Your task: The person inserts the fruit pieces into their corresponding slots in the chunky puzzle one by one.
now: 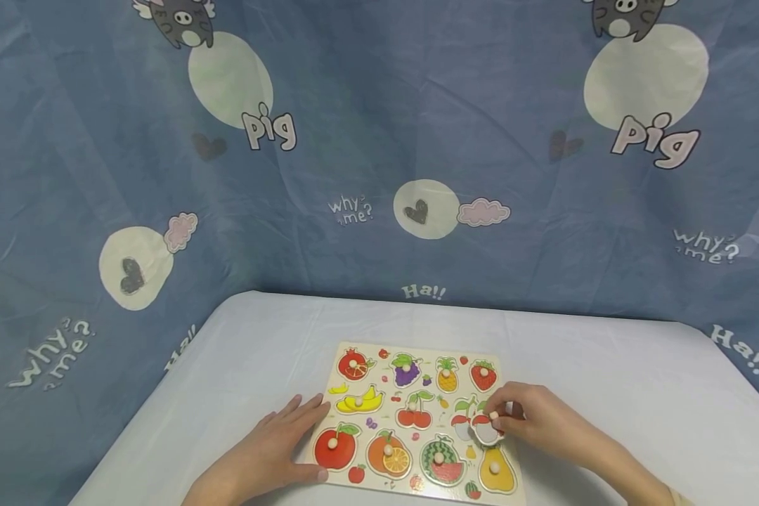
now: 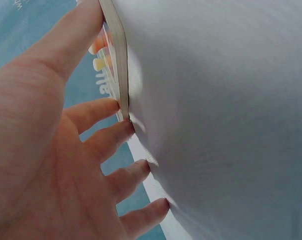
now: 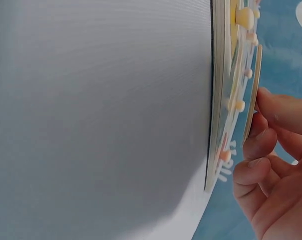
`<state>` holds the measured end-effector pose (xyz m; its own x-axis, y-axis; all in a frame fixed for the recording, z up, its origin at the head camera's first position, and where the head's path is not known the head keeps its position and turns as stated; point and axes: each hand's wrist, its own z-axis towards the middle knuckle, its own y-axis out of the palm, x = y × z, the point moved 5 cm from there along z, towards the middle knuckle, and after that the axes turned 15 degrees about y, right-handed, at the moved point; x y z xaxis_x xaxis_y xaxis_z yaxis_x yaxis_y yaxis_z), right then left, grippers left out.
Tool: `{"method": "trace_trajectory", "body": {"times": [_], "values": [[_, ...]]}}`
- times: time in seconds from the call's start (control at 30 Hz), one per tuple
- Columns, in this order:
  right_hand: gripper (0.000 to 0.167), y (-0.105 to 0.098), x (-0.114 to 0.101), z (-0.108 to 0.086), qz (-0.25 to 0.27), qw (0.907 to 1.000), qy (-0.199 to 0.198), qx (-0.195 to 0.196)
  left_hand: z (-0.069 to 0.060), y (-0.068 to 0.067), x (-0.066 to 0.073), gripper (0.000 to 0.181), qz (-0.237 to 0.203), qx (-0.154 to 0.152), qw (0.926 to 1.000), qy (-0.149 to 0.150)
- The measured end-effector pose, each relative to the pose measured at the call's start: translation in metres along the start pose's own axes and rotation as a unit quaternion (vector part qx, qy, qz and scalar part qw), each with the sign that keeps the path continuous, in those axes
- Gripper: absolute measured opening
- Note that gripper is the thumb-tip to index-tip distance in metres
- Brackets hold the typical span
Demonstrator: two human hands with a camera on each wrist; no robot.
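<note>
A wooden fruit puzzle board (image 1: 379,419) with knobbed pieces lies on the white table. My right hand (image 1: 534,416) pinches a red-and-white fruit piece (image 1: 484,431) over the board's right side, beside a matching picture. In the right wrist view, the thin wooden piece (image 3: 254,92) is seen edge-on between thumb and fingers, apart from the board. My left hand (image 1: 268,446) rests at the board's left edge with its fingers spread. In the left wrist view, fingertips touch the board's edge (image 2: 122,65) and the tabletop.
Seated in the board are an apple piece (image 1: 335,450), an orange piece (image 1: 388,455), a watermelon piece (image 1: 443,460), a pear piece (image 1: 497,472) and several others. The white table (image 1: 272,337) stretches around the board. Behind it hangs a blue printed cloth (image 1: 354,140).
</note>
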<state>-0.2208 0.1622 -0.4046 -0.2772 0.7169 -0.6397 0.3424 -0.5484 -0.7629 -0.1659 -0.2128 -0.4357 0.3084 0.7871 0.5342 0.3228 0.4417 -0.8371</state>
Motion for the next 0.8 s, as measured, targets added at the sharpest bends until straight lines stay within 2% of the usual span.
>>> {"method": "trace_trajectory", "body": {"times": [0.37, 0.8], "values": [[0.009, 0.008, -0.003, 0.013, -0.011, 0.9998, 0.007, -0.017, -0.002, 0.0, -0.003, 0.097, -0.001, -0.003, 0.9998, -0.021], [0.009, 0.013, -0.008, 0.021, -0.01, 0.9994, 0.017, -0.029, 0.0, 0.0, -0.003, 0.095, -0.002, -0.004, 0.9999, -0.01]]}}
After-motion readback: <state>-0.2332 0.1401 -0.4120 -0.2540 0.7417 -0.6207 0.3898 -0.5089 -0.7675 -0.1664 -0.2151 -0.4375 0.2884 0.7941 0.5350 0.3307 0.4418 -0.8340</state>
